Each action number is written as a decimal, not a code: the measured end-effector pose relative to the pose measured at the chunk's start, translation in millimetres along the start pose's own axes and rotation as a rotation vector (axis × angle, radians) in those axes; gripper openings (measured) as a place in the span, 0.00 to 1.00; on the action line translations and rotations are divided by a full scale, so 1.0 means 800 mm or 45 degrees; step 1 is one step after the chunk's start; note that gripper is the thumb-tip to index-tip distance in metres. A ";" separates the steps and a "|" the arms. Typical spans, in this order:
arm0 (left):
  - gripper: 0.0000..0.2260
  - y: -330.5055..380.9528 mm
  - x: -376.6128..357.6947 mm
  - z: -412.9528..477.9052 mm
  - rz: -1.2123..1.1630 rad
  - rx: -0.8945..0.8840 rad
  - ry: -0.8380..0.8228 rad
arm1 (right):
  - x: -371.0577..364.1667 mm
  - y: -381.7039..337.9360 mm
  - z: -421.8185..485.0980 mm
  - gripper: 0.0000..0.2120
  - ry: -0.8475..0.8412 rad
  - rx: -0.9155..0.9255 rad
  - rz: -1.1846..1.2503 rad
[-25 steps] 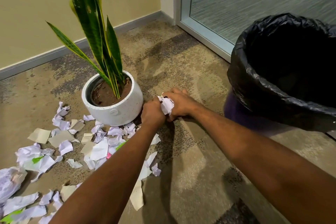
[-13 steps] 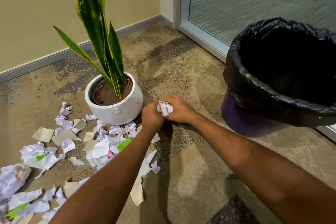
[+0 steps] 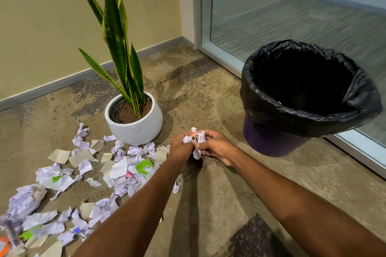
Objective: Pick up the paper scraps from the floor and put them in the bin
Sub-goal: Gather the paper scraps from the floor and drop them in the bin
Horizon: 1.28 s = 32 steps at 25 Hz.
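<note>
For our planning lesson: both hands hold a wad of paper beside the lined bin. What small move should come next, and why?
Probably lift the wad right, over the bin. The left hand and right hand grip it together, the bin stands open close by, and more scraps wait on the floor.

A snake plant (image 3: 117, 33) stands in the corner, its long green blades edged in yellow and rising stiffly, one leaning out to the left. It grows from brown soil (image 3: 125, 113) in a squat, round white pot (image 3: 146, 131) with a small round emblem (image 3: 135, 129) on its front. Behind it runs a cream wall (image 3: 41, 27) with a grey baseboard (image 3: 62, 83). To the right, a pale frame (image 3: 205, 16) holds a tall glass panel (image 3: 292, 16).
</note>
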<state>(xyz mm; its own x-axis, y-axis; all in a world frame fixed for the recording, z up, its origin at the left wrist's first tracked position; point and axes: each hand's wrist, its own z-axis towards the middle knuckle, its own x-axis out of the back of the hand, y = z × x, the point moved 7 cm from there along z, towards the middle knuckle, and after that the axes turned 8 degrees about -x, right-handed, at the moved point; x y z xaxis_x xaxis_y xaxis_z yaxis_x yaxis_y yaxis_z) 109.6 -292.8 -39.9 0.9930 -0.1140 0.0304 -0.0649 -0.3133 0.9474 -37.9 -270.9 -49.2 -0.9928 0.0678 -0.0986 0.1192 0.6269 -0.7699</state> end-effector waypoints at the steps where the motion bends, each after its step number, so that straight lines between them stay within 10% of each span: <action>1: 0.16 0.002 -0.004 -0.009 -0.014 0.005 0.002 | 0.003 0.001 -0.010 0.26 0.014 0.005 0.005; 17: 0.22 0.200 -0.032 -0.099 -0.288 -0.291 0.163 | -0.004 -0.186 -0.181 0.21 0.238 0.499 -0.176; 32: 0.15 0.325 -0.229 -0.149 -0.723 -0.270 -0.288 | 0.151 -0.255 -0.310 0.11 0.506 0.616 0.152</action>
<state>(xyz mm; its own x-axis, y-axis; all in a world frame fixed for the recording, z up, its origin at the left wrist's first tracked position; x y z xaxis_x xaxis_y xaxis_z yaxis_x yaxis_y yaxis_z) -77.6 -241.1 238.8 0.8204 -0.1881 -0.5400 0.5082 -0.1929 0.8393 -184.8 -198.0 252.7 -0.8890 0.4568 -0.0315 0.1282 0.1823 -0.9749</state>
